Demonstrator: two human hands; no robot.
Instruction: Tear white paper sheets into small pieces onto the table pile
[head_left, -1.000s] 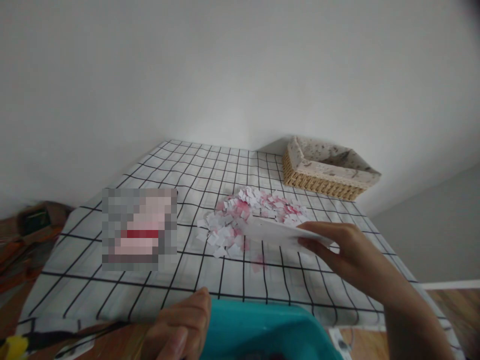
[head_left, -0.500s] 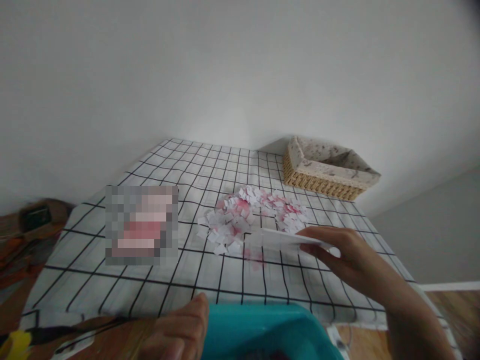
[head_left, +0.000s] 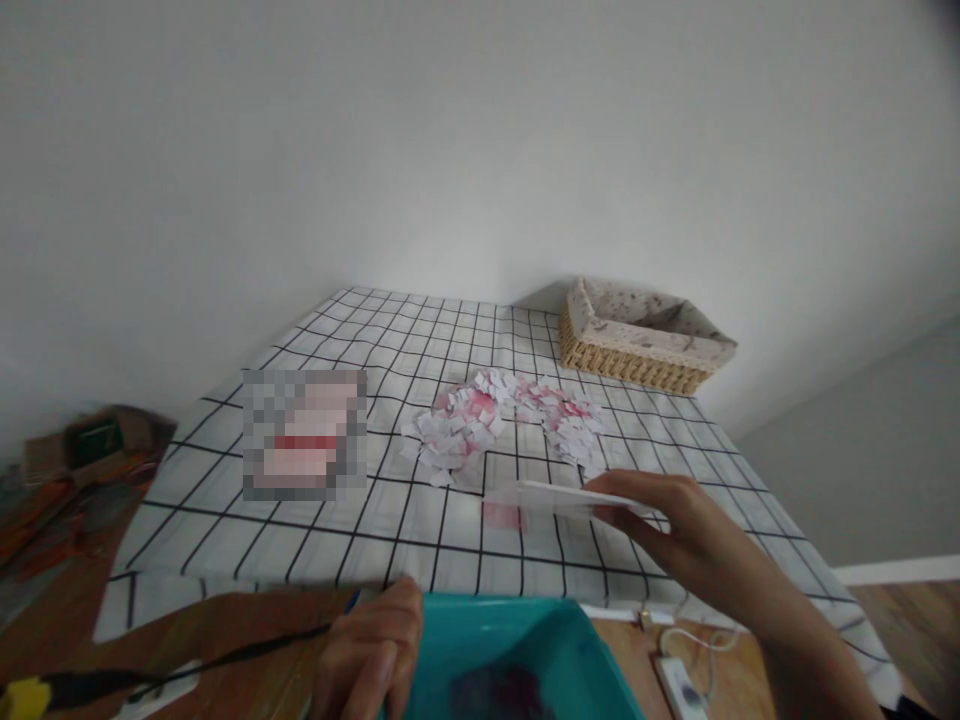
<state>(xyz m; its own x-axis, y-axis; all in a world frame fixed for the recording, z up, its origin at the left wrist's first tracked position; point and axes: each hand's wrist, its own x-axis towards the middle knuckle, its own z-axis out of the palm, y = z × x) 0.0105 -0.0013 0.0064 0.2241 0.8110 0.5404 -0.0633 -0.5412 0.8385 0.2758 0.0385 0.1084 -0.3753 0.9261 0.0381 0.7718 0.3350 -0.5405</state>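
My right hand (head_left: 682, 520) pinches a thin, flat white sheet (head_left: 562, 497) like a card, held nearly level low over the checked cloth (head_left: 337, 520). A faint pink patch (head_left: 504, 512) shows at the sheet's left. Small white and pink paper scraps (head_left: 457, 435) lie behind it in a curved heap. At the near edge of the table, my left hand (head_left: 375, 645) is closed around the left rim of a teal plastic tub (head_left: 480, 612). Something dark lies on the tub's bottom; I cannot make out what.
A wicker basket (head_left: 637, 365) with a patterned lining stands at the back right. A pixelated pink and white item (head_left: 304, 435) lies on the left. Below are a power strip (head_left: 679, 688) with white cable, a black and yellow tool (head_left: 75, 690) and a cardboard box (head_left: 127, 435).
The sheet in my right hand has come slightly nearer the table's front edge, away from the scraps. The view has shifted a little, showing more of the floor and tub. My left hand stays at the tub.
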